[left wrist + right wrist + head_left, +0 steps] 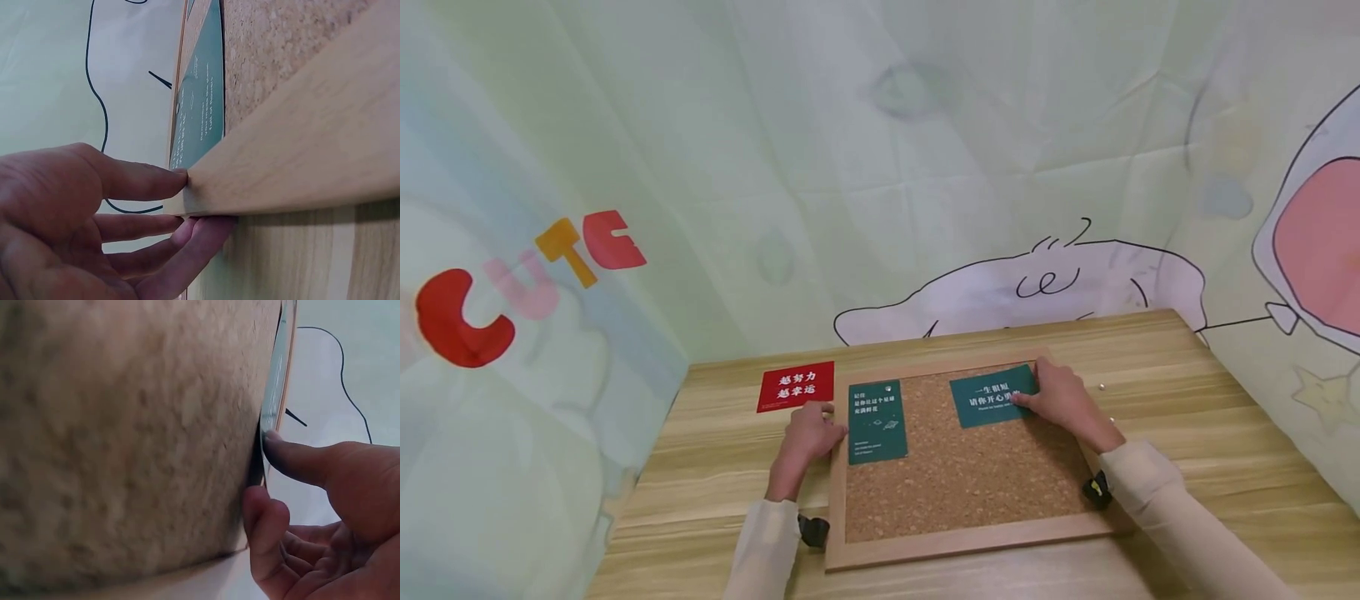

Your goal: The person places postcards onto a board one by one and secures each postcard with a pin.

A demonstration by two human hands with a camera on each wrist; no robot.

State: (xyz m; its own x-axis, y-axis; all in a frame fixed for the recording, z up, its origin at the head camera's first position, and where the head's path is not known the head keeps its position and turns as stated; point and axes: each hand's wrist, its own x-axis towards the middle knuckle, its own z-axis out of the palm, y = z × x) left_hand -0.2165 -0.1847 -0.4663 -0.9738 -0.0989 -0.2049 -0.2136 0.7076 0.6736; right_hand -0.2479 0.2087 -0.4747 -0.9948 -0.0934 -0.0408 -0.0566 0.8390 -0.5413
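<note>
A wood-framed cork board point(970, 492) lies on the table. My left hand point(807, 435) grips its left frame edge, thumb on the upper face and fingers under the rim, as the left wrist view shows. Upright at the board's left side is a green card point(877, 437) with white print and a small pin point(888, 388) near its top right corner. Toward the upper right, my right hand point(1067, 400) pinches the right end of a second green card point(981, 408) between thumb and index finger. That card sits slightly tilted over the cork; its right end is partly hidden by the thumb.
A red card point(796, 387) with white print lies on the wooden table point(700, 467), left of the board's upper corner. Small clear pins point(1102, 387) lie to the right of the board. A printed curtain point(760, 208) hangs behind the table.
</note>
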